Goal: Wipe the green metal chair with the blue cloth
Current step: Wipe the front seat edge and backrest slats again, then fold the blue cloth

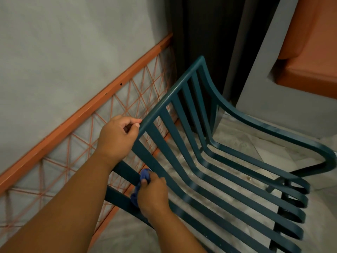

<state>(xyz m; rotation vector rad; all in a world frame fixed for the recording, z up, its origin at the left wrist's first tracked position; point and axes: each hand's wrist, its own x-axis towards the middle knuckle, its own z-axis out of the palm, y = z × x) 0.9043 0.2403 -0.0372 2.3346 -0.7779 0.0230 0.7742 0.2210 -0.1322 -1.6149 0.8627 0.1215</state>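
Observation:
The green metal chair [215, 172] fills the middle and right of the head view, its slats running from the curved backrest down into the seat. My left hand [118, 137] grips the near corner of the backrest's top rail. My right hand [152, 195] is closed around the bunched blue cloth [144, 178] and presses it against the chair's left side, where the backrest slats meet the armrest bar. Most of the cloth is hidden under my fingers.
An orange rail with orange wire lattice [102, 106] runs along the grey wall just left of the chair. A dark doorway [206, 33] stands behind the backrest. An orange cushioned bench [308, 57] sits at the upper right. The floor [235, 139] is pale marble.

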